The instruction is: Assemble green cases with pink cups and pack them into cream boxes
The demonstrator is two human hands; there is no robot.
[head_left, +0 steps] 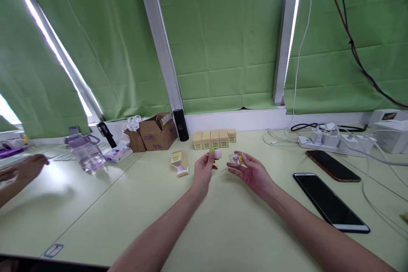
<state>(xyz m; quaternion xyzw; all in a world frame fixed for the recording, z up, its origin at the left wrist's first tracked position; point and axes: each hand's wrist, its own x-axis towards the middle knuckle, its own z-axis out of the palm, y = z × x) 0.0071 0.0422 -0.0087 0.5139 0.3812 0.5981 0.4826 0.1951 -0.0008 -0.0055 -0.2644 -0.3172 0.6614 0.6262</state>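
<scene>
Close to the middle of the table, my left hand (204, 168) pinches a small item with a pale pink-white end (217, 153) and a green part; its exact kind is too small to tell. Just to the right, my right hand (251, 172) holds a small clear piece with a yellow patch (236, 160) between thumb and fingers. The two held things are apart. Left of my left hand lies an opened cream carton (179, 162) with its flap out. Behind both hands stands a row of several small cream boxes with green labels (211, 139).
Two phones (331, 202) (333, 165) and a white power strip (334, 142) with cables lie at right. A cardboard box (157, 132), black cylinder (181, 125), tissue pack (118, 154) and purple water jug (84, 151) stand at left. Another person's hand (28, 170) is at far left.
</scene>
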